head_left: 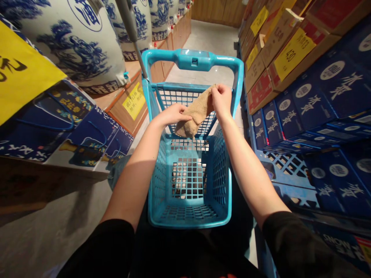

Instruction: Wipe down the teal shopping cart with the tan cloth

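A tan cloth [199, 110] hangs stretched between my two hands, over the upper part of a blue plastic shopping basket [189, 222]. My left hand [175, 114] pinches the cloth near its lower, bunched end. Its upper corner is gripped between the fingertips of my right hand [222, 101], which is a little higher and to the right. Behind the cloth is the basket's mesh back panel, and beyond that rises the thick blue handle [194, 60]. Through the grid floor of the basket, something pale and dark shows, too unclear to name.
Large blue-and-white jars [78, 50] stand on a wooden ledge at left, above dark blue gift bags [84, 139]. Stacked cartons [292, 54] and blue boxes [313, 98] line the right side, beside a blue pallet [290, 170]. A grey pole [129, 23] slants down to the basket.
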Motion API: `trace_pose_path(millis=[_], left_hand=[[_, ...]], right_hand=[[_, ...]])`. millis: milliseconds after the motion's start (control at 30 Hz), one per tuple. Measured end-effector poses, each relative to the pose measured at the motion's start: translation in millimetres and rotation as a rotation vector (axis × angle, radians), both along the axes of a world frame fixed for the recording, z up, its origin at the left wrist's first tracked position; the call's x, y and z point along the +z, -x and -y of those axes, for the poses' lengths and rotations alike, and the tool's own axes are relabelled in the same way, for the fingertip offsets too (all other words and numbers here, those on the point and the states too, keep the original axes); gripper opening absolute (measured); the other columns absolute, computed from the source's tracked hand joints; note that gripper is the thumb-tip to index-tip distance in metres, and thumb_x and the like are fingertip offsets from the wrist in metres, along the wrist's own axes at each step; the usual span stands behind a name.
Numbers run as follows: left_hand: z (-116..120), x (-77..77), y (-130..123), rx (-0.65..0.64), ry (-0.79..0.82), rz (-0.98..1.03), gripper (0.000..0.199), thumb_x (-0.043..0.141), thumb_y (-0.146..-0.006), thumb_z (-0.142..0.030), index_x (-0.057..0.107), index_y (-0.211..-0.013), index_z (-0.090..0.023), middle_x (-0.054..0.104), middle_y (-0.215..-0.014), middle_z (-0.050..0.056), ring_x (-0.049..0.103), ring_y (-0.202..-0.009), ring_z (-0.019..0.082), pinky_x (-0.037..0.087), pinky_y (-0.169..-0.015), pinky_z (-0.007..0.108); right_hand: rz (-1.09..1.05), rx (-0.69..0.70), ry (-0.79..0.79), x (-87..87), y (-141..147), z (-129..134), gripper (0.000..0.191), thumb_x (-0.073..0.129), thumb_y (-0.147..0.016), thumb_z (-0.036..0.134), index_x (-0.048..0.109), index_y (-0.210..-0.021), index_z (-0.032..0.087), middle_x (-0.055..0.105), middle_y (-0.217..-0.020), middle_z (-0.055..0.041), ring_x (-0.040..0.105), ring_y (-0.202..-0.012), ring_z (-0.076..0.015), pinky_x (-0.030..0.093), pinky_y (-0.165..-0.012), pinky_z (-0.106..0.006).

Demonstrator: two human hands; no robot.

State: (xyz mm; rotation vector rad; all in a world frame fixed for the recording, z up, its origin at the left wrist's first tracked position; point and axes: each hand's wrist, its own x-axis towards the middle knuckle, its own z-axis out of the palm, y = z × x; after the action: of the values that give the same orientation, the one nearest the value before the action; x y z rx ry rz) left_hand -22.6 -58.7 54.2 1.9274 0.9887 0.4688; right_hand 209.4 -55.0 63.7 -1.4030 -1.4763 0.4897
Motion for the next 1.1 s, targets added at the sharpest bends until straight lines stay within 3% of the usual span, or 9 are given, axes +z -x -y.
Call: trace_pose_path(millis=[100,200,367,500,567,667,800,900,1100], left_hand=[[1.9,-0.1,3.1,0.068,-0.009,0.179,0.056,0.083,-0.096,-0.030,0.070,-0.149,-0.017,0.086,-0.117,0.011,0.085,-0.108,0.031,0.069,-0.094,0.043],[-2.3,-1.8,4.4,0.139,-0.126,0.307,0.074,0.086,-0.098,-0.031,0.057,-0.164,-0.019,0.084,-0.125,0.013,0.084,-0.118,0.033,0.069,-0.103,0.047],[-11.8,-7.3,2.8,0.115,-0.236,0.359,0.069,0.073,-0.086,-0.009,0.064,-0.155,-0.018,0.079,-0.139,0.010,0.079,-0.131,0.031,0.064,-0.117,0.051],[-18.0,-14.9,1.6,0.170,-0.269,0.343,0.068,0.069,-0.088,-0.007,0.063,-0.154,-0.020,0.080,-0.127,0.008,0.081,-0.121,0.029,0.067,-0.111,0.050],[-21.2,-18.0,2.7,0.270,-0.334,0.323,0.062,0.075,-0.092,-0.013,0.063,-0.153,-0.021,0.079,-0.125,0.009,0.080,-0.120,0.030,0.067,-0.111,0.050],[-21.8,-18.3,3.3,0.395,-0.402,0.242,0.059,0.090,-0.092,-0.031,0.067,-0.146,-0.020,0.075,-0.131,0.012,0.076,-0.129,0.035,0.063,-0.118,0.054],[-11.7,-14.0,-4.2,0.222,-0.278,0.212,0.063,0.095,-0.088,-0.057,0.074,-0.133,-0.017,0.075,-0.137,0.015,0.071,-0.140,0.042,0.057,-0.126,0.058],[-3.6,-13.3,-12.3,0.272,-0.229,0.207,0.052,0.089,-0.091,-0.046,0.072,-0.131,-0.017,0.080,-0.136,0.013,0.075,-0.133,0.040,0.061,-0.120,0.056],[1.4,-6.7,-29.6,0.676,-0.559,-0.055,0.022,0.063,-0.106,-0.018,0.068,-0.127,-0.024,0.080,-0.126,0.013,0.073,-0.129,0.037,0.059,-0.114,0.054]], right_hand=[[0.206,-0.043,0.155,-0.2,1.3,9.9,0.020,0.067,-0.101,0.038,0.064,-0.088,0.023,0.069,-0.085,-0.0066,0.071,-0.101,-0.0297,0.062,-0.098,-0.045],[0.295,0.003,0.250,-0.7,1.0,15.4,0.018,0.074,-0.094,0.037,0.066,-0.085,0.023,0.071,-0.081,-0.0085,0.072,-0.098,-0.0318,0.062,-0.097,-0.045],[0.064,0.097,0.157,6.3,-2.9,15.9,0.042,0.065,-0.103,0.063,0.070,-0.094,0.022,0.074,-0.091,-0.0085,0.073,-0.103,-0.0285,0.062,-0.097,-0.041],[-0.095,0.463,0.213,9.3,2.3,18.9,0.051,0.088,-0.084,0.067,0.072,-0.100,0.022,0.076,-0.098,-0.0054,0.072,-0.102,-0.0263,0.062,-0.094,-0.040],[-0.038,0.540,0.258,8.4,3.8,20.2,0.045,0.096,-0.074,0.053,0.071,-0.093,0.021,0.072,-0.089,-0.0036,0.069,-0.096,-0.0265,0.062,-0.090,-0.040],[-0.031,0.511,0.250,6.9,1.2,21.2,0.033,0.090,-0.077,0.043,0.067,-0.085,0.022,0.067,-0.081,-0.0021,0.067,-0.091,-0.0258,0.063,-0.084,-0.040],[-0.049,0.559,0.263,8.4,-3.8,24.4,0.028,0.086,-0.077,0.040,0.066,-0.085,0.023,0.067,-0.079,-0.0010,0.068,-0.088,-0.0259,0.065,-0.081,-0.040],[-0.045,0.481,0.221,13.8,-6.2,26.8,0.022,0.082,-0.081,0.039,0.071,-0.091,0.023,0.073,-0.085,-0.0026,0.073,-0.094,-0.0278,0.068,-0.090,-0.043],[-0.044,0.063,0.023,20.9,-11.5,23.9,0.022,0.065,-0.099,0.039,0.078,-0.108,0.024,0.080,-0.103,-0.0075,0.080,-0.111,-0.0280,0.067,-0.106,-0.048]])
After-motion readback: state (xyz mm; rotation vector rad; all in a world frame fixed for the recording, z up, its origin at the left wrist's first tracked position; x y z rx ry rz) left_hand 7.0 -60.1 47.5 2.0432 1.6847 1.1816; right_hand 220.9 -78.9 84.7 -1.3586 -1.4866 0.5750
